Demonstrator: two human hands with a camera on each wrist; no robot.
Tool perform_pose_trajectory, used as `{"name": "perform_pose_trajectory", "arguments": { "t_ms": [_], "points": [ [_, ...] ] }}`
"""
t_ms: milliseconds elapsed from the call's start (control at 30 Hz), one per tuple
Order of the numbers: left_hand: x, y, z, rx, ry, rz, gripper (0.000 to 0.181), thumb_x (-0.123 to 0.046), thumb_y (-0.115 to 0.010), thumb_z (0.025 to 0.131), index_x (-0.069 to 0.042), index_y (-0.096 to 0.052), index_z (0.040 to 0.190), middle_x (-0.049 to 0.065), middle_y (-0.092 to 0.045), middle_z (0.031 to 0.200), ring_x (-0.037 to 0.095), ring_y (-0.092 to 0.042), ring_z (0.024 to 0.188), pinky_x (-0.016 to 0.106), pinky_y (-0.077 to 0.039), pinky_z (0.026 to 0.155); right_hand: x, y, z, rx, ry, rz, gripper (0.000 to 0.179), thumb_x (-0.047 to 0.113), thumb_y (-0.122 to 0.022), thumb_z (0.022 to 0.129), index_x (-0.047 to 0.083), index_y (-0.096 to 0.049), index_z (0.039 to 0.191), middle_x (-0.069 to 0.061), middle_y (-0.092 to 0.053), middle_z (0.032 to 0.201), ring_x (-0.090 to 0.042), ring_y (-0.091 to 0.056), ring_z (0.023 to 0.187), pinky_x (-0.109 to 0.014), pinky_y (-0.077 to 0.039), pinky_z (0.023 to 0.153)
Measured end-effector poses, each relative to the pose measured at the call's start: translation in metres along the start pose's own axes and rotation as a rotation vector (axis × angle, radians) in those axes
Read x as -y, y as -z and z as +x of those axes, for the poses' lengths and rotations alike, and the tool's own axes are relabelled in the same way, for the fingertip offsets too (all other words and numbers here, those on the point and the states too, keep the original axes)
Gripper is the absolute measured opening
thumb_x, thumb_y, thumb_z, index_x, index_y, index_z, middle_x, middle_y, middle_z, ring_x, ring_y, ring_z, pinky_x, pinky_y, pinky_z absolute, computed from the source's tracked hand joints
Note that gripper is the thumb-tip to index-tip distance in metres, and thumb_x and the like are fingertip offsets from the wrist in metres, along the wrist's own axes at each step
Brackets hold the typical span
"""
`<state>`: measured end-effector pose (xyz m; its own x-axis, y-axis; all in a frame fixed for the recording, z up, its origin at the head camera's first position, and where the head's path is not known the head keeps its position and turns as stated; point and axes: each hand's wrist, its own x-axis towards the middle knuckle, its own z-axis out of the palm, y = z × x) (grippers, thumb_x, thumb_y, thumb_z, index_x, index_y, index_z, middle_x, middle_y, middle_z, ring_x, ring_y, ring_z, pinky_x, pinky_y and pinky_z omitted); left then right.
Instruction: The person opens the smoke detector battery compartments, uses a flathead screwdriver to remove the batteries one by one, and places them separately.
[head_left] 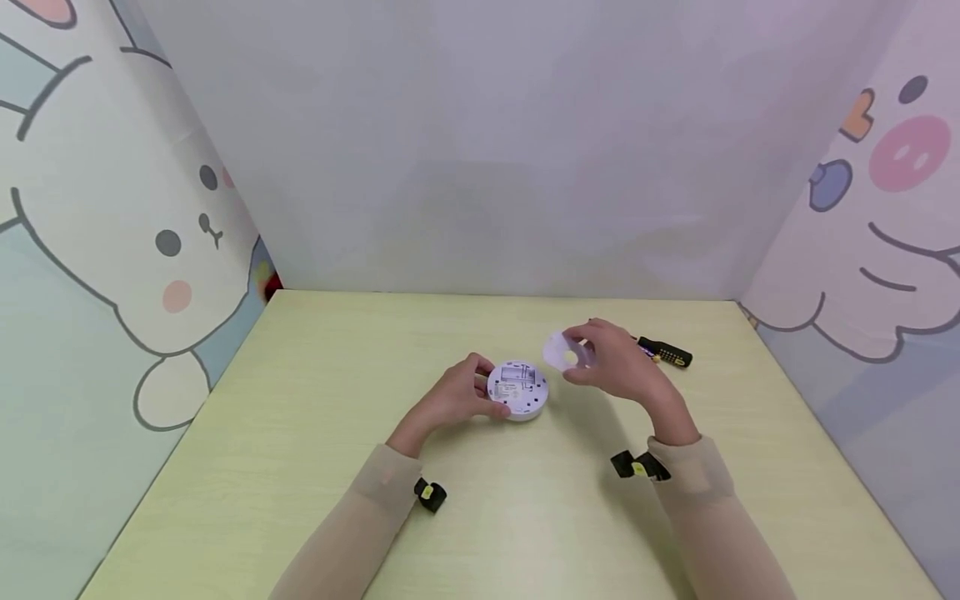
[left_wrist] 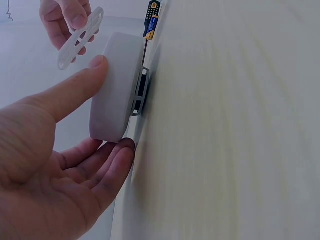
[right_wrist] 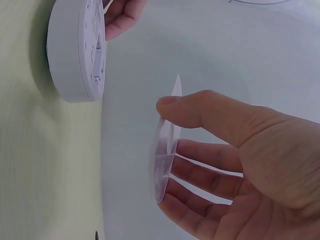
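A round white smoke detector [head_left: 528, 404] is tilted up slightly at mid-table, its back with a recessed battery compartment and printed label facing up. My left hand [head_left: 459, 393] grips its left side, thumb on the near rim and fingers behind. In the left wrist view, the detector's vented face [left_wrist: 142, 92] points toward the table. My right hand [head_left: 617, 360] pinches a thin white mounting plate [head_left: 554, 350] with a central hole, held in the air right of the detector. The right wrist view shows the plate [right_wrist: 162, 165] nearly edge-on between thumb and fingers, apart from the detector [right_wrist: 70, 55].
Behind my right hand lie a screwdriver [head_left: 667, 352] with a black-and-yellow handle and a blue-and-yellow battery [left_wrist: 151, 27] beside it. The pale wooden table [head_left: 360, 350] ends at a white back sheet [head_left: 480, 208], with cartoon-printed sheets on both sides.
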<state>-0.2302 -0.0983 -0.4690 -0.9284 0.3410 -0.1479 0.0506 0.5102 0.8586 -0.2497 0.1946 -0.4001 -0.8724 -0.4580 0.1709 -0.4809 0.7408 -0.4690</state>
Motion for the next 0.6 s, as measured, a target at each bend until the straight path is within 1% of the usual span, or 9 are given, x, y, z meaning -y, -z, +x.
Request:
{"name": "perform_pose_trajectory", "arguments": {
  "t_ms": [233, 433, 600],
  "points": [
    [0.0001, 0.0017, -0.0005, 0.006, -0.011, -0.004, 0.073, -0.025, -0.096, 0.081, -0.009, -0.052, 0.137, 0.008, -0.067, 0.128, 0.022, -0.068, 0.112, 0.043, -0.056, 0.101, -0.0006, -0.0011, -0.0017, 0.036, 0.021, 0.028, 0.054, 0.018, -0.09, 0.083, 0.003, -0.071, 0.132, -0.008, -0.068, 0.113, -0.026, -0.065, 0.1, -0.04, -0.053, 0.083],
    [0.0003, 0.0023, -0.0013, 0.001, -0.021, 0.005, 0.072, -0.023, -0.096, 0.081, -0.009, -0.053, 0.137, 0.008, -0.066, 0.131, 0.022, -0.068, 0.113, 0.042, -0.056, 0.101, 0.0022, 0.0018, -0.0033, 0.044, 0.033, 0.029, 0.055, 0.018, -0.091, 0.082, 0.004, -0.071, 0.132, -0.007, -0.068, 0.111, -0.026, -0.065, 0.101, -0.042, -0.054, 0.085],
    [-0.0005, 0.0024, -0.0016, -0.001, -0.031, 0.017, 0.072, -0.023, -0.095, 0.082, -0.009, -0.054, 0.14, 0.007, -0.065, 0.132, 0.021, -0.067, 0.112, 0.04, -0.057, 0.1, 0.002, 0.0028, -0.0043, 0.047, 0.042, 0.02, 0.056, 0.018, -0.091, 0.082, 0.003, -0.071, 0.133, -0.008, -0.069, 0.113, -0.025, -0.065, 0.101, -0.042, -0.054, 0.086]
  ]
}}
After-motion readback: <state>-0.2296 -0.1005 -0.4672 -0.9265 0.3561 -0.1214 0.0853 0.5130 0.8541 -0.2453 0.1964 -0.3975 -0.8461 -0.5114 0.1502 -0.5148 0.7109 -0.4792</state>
